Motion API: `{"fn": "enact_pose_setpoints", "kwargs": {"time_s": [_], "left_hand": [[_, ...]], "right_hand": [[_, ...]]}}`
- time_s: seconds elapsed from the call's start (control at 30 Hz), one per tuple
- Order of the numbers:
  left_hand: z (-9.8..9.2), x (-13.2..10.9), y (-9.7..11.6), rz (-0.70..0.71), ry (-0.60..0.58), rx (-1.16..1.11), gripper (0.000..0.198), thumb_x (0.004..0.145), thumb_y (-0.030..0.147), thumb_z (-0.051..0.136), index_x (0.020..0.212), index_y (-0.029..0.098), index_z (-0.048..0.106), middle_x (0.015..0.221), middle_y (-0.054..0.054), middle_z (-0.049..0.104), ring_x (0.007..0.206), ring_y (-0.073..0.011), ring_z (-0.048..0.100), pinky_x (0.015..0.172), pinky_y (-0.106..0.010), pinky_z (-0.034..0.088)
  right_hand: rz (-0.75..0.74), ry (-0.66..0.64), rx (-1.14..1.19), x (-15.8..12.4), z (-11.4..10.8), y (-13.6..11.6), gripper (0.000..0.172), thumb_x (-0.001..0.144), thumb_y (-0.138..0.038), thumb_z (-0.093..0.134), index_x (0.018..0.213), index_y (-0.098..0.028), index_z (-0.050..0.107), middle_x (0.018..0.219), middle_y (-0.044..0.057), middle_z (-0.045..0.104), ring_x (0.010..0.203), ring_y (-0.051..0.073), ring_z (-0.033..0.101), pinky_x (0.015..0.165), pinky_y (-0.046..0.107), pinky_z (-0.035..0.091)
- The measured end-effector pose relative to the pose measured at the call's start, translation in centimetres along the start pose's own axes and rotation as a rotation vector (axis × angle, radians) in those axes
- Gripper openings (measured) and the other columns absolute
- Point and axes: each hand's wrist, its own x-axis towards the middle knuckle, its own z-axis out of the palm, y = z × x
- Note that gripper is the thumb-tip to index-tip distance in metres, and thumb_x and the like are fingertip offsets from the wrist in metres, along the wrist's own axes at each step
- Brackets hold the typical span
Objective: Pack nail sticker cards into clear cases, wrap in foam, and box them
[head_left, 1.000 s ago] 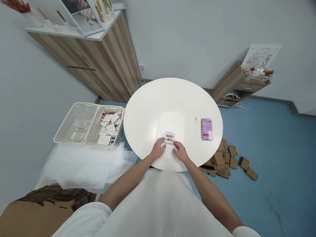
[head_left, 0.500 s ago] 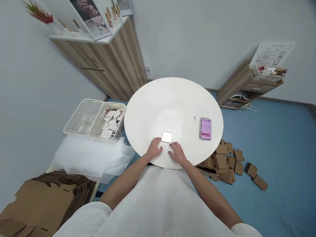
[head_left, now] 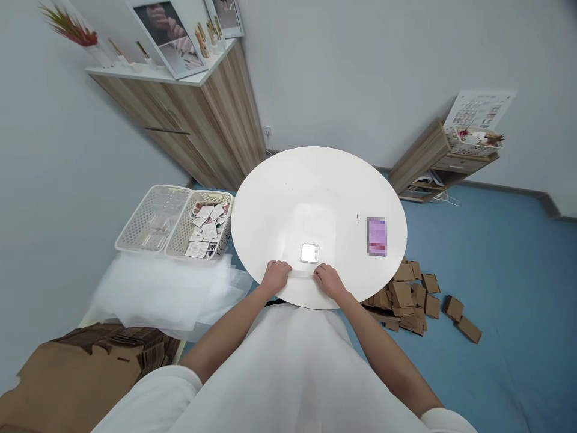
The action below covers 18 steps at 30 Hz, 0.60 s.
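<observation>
On the round white table (head_left: 315,186), close to its near rim: one small square clear case (head_left: 310,253), lying flat, with glare on its lid so the contents cannot be read

At the table's near rim, just short of the case: left hand (head_left: 274,276) and right hand (head_left: 329,281), one to each side, neither touching the case. Both are palm down, fingers bent and drawn together onto the table top. A pale strip shows between them; whether either hand pinches it cannot be told

Toward the table's right side, well apart from the case: one flat purple item (head_left: 377,236), blurred

Left of the table, two white perforated baskets side by side:
- outer basket (head_left: 151,218), holding clear pieces
- inner basket (head_left: 208,225), just beside the table, holding printed cards

Left of the table, on the person's side of the baskets: loose thin white sheets (head_left: 166,291), and closer to the person, a stack of flat brown cardboard (head_left: 85,367)

Right of the table, on the blue floor: a scatter of small brown boxes (head_left: 412,294)

Behind the table to the left: tall wooden cabinet (head_left: 211,114)

Behind the table to the right: low wooden shelf unit (head_left: 428,162)
</observation>
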Motion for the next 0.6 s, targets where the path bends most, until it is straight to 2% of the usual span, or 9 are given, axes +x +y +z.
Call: {"fn": "enact_pose_setpoints", "kwargs": {"time_s": [0.03, 0.1, 0.13, 0.2, 0.27, 0.37, 0.47, 0.6], "left_hand": [[-0.1, 0.0, -0.3, -0.010, 0.001, -0.031, 0.028, 0.067, 0.008, 0.044, 0.084, 0.025, 0.059, 0.092, -0.005, 0.061, 0.092, -0.0230, 0.053, 0.091, -0.042, 0.028], [-0.4, 0.0, -0.9, -0.015, 0.003, -0.099, 0.028, 0.066, 0.008, 0.045, 0.083, 0.025, 0.060, 0.092, -0.004, 0.062, 0.092, -0.0228, 0.054, 0.091, -0.041, 0.029], [-0.5, 0.0, -1.2, -0.017, 0.005, -0.131, 0.027, 0.067, 0.010, 0.046, 0.083, 0.025, 0.060, 0.092, -0.004, 0.063, 0.092, -0.0227, 0.055, 0.091, -0.040, 0.030], [-0.8, 0.0, -1.7, -0.025, 0.011, -0.200, 0.025, 0.069, 0.014, 0.046, 0.086, 0.025, 0.060, 0.092, -0.003, 0.064, 0.091, -0.0223, 0.057, 0.089, -0.038, 0.035], [-1.0, 0.0, -2.3, -0.046, 0.020, -0.274, 0.023, 0.072, 0.020, 0.047, 0.090, 0.025, 0.059, 0.092, -0.002, 0.064, 0.089, -0.0216, 0.058, 0.084, -0.035, 0.040], [-1.1, -0.1, -3.1, -0.099, 0.054, -0.367, 0.025, 0.075, 0.029, 0.047, 0.098, 0.024, 0.056, 0.094, -0.002, 0.063, 0.089, -0.0204, 0.058, 0.078, -0.032, 0.044], [-1.2, 0.0, -3.6, -0.180, 0.084, -0.438, 0.028, 0.073, 0.033, 0.051, 0.099, 0.022, 0.055, 0.096, -0.003, 0.062, 0.085, -0.0189, 0.058, 0.074, -0.031, 0.045], [-1.4, 1.3, -3.6, -0.260, 0.103, -0.511, 0.031, 0.072, 0.032, 0.052, 0.101, 0.019, 0.052, 0.081, -0.001, 0.063, 0.077, -0.0165, 0.059, 0.070, -0.029, 0.046]], "right_hand": [[-0.023, 0.001, 0.012, -0.4, -0.2, 0.0, 0.018, 0.079, -0.032, 0.048, 0.093, -0.023, 0.055, 0.098, 0.006, 0.055, 0.090, 0.021, 0.049, 0.076, 0.034, 0.038], [-0.040, 0.031, 0.015, -1.2, -0.3, 0.3, 0.038, 0.069, -0.037, 0.060, 0.104, -0.023, 0.052, 0.111, 0.007, 0.051, 0.101, 0.024, 0.046, 0.082, 0.038, 0.037], [-0.025, 0.054, 0.015, -1.5, -0.3, 0.5, 0.043, 0.066, -0.036, 0.063, 0.106, -0.023, 0.051, 0.116, 0.008, 0.049, 0.105, 0.025, 0.044, 0.085, 0.039, 0.036], [0.040, 0.105, 0.042, -2.0, -0.1, 1.0, 0.030, 0.072, -0.031, 0.055, 0.101, -0.023, 0.054, 0.118, 0.008, 0.049, 0.107, 0.025, 0.045, 0.085, 0.039, 0.036], [0.125, 0.152, 0.124, -2.1, 0.0, 1.3, 0.019, 0.079, -0.026, 0.043, 0.091, -0.022, 0.056, 0.111, 0.007, 0.055, 0.101, 0.021, 0.050, 0.082, 0.036, 0.039], [0.226, 0.182, 0.265, -2.1, -0.2, 1.5, 0.021, 0.081, -0.029, 0.036, 0.086, -0.023, 0.056, 0.092, 0.004, 0.062, 0.085, 0.019, 0.056, 0.073, 0.032, 0.043], [0.276, 0.181, 0.310, -1.9, -0.7, 1.2, 0.022, 0.081, -0.034, 0.035, 0.082, -0.023, 0.055, 0.079, 0.001, 0.062, 0.074, 0.018, 0.057, 0.065, 0.030, 0.043], [0.374, 0.240, 0.272, -0.8, -1.1, 0.8, 0.025, 0.081, -0.036, 0.033, 0.074, -0.023, 0.053, 0.069, 0.000, 0.060, 0.065, 0.017, 0.055, 0.058, 0.027, 0.041]]}}
